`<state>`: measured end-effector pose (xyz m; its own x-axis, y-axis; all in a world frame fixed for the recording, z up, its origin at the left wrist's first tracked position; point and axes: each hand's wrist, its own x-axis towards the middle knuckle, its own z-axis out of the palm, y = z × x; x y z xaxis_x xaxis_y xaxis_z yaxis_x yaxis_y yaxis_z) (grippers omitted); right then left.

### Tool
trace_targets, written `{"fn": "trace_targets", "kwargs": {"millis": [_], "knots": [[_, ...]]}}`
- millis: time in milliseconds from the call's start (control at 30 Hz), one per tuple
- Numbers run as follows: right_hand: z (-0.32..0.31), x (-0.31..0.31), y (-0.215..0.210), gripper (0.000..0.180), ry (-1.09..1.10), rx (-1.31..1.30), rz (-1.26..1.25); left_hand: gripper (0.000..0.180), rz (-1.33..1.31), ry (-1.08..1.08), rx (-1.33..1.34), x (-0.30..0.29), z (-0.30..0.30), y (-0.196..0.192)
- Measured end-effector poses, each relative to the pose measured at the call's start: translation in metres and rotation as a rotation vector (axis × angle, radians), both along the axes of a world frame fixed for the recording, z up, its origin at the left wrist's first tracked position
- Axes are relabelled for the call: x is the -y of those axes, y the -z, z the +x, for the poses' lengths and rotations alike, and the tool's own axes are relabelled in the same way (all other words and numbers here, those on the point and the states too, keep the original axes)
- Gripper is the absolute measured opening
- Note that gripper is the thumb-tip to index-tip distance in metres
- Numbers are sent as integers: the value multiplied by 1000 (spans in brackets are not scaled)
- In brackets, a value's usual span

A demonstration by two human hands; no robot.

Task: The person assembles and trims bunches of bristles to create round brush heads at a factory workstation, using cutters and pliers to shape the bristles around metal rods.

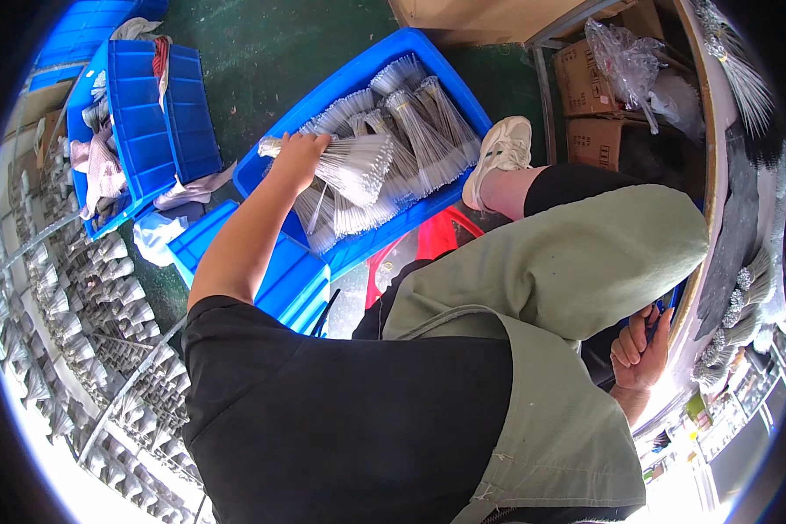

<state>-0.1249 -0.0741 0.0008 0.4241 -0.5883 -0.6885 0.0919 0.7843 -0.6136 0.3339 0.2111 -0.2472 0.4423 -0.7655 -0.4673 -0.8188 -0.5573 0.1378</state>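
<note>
Small factory/workshop: blue plastic bins w/ bundled wire rods, cardboard boxes, racks of identical parts, green floor.

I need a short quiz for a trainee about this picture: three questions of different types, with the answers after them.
1. True or false: the left hand grips a wire bundle over the blue crate.
2. Where is the right hand?
A. inside the crate
B. low beside the table edge, near the knee
C. on the white shoe
3. Fill in: the crate holds many bundles of thin ____ wires.

Key
1. True: the fingers close round one end of the bundle.
2. B: it is curled, with something blue in its grip that I cannot identify.
3. Grey (silver).
</note>
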Motion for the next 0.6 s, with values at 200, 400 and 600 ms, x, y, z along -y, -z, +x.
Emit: {"fn": "trace_targets", "kwargs": {"millis": [200,400,600], "knots": [[3,-2,5,42,-39,6,6,58,38,301,-66,21,-20,21],[11,-10,3,39,-14,-93,-42,86,83,-154,-199,31,-139,96],[9,-12,8,41,4,-105,-7,69,102,-140,-417,14,-215,101]]}}
